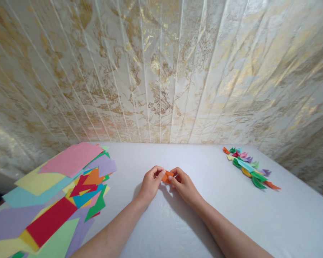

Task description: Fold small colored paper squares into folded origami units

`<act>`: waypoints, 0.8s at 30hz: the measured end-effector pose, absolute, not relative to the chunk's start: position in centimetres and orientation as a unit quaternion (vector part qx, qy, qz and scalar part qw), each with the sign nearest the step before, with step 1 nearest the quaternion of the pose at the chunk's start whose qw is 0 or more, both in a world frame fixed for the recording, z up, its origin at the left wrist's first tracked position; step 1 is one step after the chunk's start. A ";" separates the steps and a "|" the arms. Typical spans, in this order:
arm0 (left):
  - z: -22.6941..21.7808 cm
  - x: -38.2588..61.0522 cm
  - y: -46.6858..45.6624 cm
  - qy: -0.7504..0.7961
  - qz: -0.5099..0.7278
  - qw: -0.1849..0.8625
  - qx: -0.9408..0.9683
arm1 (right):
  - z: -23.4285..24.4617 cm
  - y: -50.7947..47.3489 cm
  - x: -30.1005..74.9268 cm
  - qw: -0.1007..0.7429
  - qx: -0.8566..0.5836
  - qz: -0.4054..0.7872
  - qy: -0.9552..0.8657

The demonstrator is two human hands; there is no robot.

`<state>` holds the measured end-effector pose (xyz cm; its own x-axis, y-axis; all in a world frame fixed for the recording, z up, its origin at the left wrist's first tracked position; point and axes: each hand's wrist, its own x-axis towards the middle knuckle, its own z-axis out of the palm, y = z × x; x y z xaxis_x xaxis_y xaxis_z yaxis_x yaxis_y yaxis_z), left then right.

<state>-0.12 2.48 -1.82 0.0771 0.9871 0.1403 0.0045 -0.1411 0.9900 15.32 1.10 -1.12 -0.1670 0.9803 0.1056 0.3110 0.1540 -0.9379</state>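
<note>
A small folded piece of orange paper (167, 177) is held between my two hands, a little above the white table. My left hand (152, 182) pinches its left side between thumb and fingers. On the right side, my right hand (183, 184) grips it the same way. Fingertips cover part of the paper, so its full shape is hidden.
Loose coloured paper sheets (54, 220) lie heaped on the left of the white table (140, 229). Several small folded paper pieces (246, 165) lie grouped at the right. A pleated white and gold curtain (161, 71) hangs behind the table's back edge.
</note>
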 end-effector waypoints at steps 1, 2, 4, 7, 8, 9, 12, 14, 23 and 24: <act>-1.7 -0.2 2.5 0.444 0.516 0.488 0.546 | -1.1 1.2 15.3 0.406 -0.498 0.420 -0.641; -1.7 -0.2 2.6 0.442 0.519 0.496 0.539 | -1.2 1.2 15.3 0.408 -0.493 0.423 -0.641; -1.4 -0.3 2.6 0.439 0.522 0.507 0.527 | -1.2 1.2 15.3 0.416 -0.486 0.423 -0.642; -1.2 -0.3 2.4 0.436 0.514 0.519 0.526 | -1.4 1.3 15.3 0.432 -0.485 0.415 -0.637; -1.2 -0.3 2.4 0.434 0.506 0.521 0.533 | -1.4 1.3 15.3 0.439 -0.488 0.407 -0.635; -1.3 -0.2 2.3 0.432 0.495 0.522 0.544 | -1.4 1.3 15.4 0.446 -0.493 0.396 -0.634; -1.7 0.1 2.3 0.433 0.460 0.516 0.579 | -1.5 1.4 15.5 0.467 -0.508 0.356 -0.630; -2.0 0.2 2.3 0.437 0.449 0.514 0.585 | -1.5 1.4 15.5 0.472 -0.513 0.341 -0.631; -1.2 -0.1 2.5 0.424 0.462 0.558 0.544 | -1.7 1.3 15.3 0.425 -0.503 0.353 -0.664; -1.1 -0.1 2.5 0.421 0.463 0.562 0.540 | -1.9 1.3 15.3 0.424 -0.503 0.355 -0.665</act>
